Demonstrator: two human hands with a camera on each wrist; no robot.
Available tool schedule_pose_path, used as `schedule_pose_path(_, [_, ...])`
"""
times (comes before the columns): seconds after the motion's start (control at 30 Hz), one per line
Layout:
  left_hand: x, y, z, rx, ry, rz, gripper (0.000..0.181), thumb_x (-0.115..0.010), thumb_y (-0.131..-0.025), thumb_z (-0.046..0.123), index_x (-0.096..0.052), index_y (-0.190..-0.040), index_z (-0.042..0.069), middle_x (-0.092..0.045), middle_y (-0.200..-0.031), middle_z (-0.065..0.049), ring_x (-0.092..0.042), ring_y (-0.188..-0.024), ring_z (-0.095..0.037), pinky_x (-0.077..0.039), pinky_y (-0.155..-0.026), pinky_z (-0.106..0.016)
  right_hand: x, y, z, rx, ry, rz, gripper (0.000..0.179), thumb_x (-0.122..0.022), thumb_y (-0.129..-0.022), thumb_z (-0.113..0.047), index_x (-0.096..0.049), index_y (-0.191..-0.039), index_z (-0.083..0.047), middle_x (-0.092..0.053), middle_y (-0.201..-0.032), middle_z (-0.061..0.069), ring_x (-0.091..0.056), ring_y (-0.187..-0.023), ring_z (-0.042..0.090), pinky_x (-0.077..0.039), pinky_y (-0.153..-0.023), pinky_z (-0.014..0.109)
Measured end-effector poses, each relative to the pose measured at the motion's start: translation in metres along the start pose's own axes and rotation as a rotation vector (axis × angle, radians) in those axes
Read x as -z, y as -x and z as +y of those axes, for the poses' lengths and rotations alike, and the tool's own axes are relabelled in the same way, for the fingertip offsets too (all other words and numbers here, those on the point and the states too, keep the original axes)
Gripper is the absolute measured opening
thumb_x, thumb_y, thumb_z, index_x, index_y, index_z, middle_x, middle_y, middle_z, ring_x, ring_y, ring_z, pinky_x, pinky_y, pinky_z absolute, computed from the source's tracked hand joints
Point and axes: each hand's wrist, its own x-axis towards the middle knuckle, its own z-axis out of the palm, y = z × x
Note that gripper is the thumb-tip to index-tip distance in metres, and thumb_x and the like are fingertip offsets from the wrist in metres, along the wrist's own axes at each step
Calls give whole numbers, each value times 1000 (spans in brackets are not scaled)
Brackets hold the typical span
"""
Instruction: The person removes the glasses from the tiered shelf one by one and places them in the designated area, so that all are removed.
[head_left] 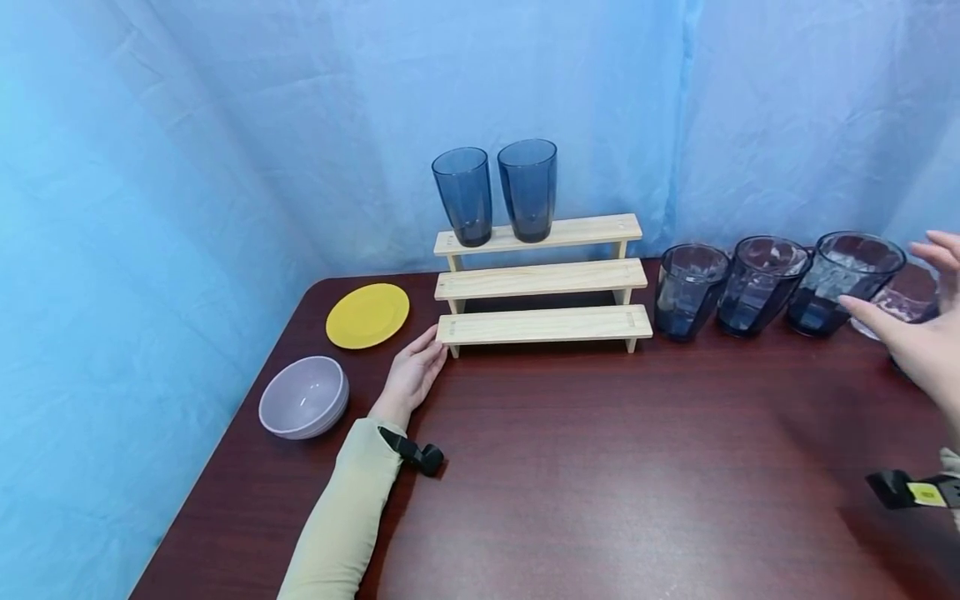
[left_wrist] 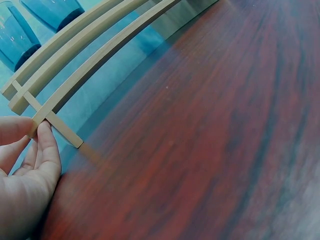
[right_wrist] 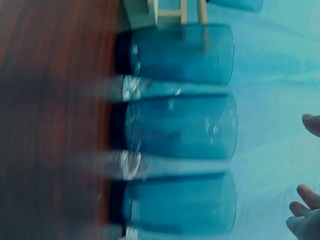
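Note:
My left hand [head_left: 411,373] pinches the left end of the lowest step of a three-tier wooden rack [head_left: 543,325]; in the left wrist view, thumb and fingers [left_wrist: 47,150] meet at that end. Two blue glasses, a left one [head_left: 465,200] and a right one [head_left: 529,192], stand upright on the rack's top step. At the right edge of the head view my right hand [head_left: 930,333] is raised with thumb and fingers spread, holding nothing. It is nearest the blue glass [head_left: 840,287] at the right of a row on the table.
Two more blue glasses, one [head_left: 688,292] beside the rack and one [head_left: 759,287] next to it, continue the row. A clear glass item [head_left: 903,292] is partly hidden behind my right hand. A yellow plate [head_left: 367,316] and a pale bowl [head_left: 303,398] lie left. Blue curtain [head_left: 360,108] hangs behind.

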Motion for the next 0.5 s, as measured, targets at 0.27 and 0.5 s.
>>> schedule_pose_path(0.27, [0, 1, 1, -2, -15, -2, 49, -47, -97, 1, -40, -145, 10, -39, -148, -9, -56, -102, -7, -49, -82, -14, -25, -4, -33, -74, 36, -150, 79, -67, -85, -5, -22, -147, -25, -37, -144, 1, -29, -138, 7, -14, -116, 20])
schedule_pose_path(0.5, [1, 1, 0, 0, -16, -3, 49, -47, -97, 1, -40, -145, 10, -39, -148, -10, -55, -101, -7, -49, -83, -15, -49, -15, -57, -47, -47, -236, 80, -70, -84, -12, -24, -147, -28, -36, -146, 6, -30, -138, 8, -15, -117, 24])
